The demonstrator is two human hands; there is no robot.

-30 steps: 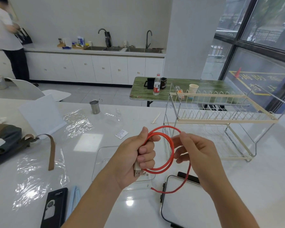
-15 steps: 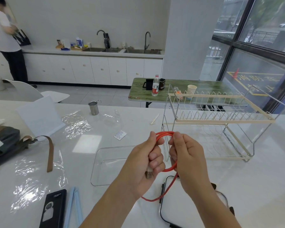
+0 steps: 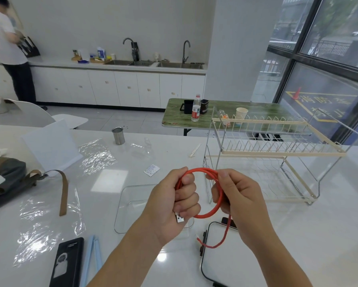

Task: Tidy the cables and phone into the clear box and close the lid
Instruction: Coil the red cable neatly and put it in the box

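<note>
A red cable (image 3: 216, 210) is coiled into a loop above the table. My left hand (image 3: 174, 206) grips one side of the loop, with the silver USB plug sticking out below its fingers. My right hand (image 3: 239, 200) pinches the other side, and the loose tail hangs down from it. Under my hands lies the clear box (image 3: 130, 206), open. Its lid (image 3: 217, 255), clear with a black rim, lies flat to the right of the box. A black phone (image 3: 67, 262) rests at the near left edge, next to a pale blue cable (image 3: 91, 257).
A cream wire dish rack (image 3: 267, 154) stands to the right behind my hands. A bag with a brown strap (image 3: 63, 191), crinkled plastic film (image 3: 97, 156), a metal cup (image 3: 118, 135) and a small white sachet (image 3: 151, 170) lie on the white table. A person stands at the far counter.
The loop has been wound tighter and my hands have come closer together. The free tail is shorter and now hangs over the lid.
</note>
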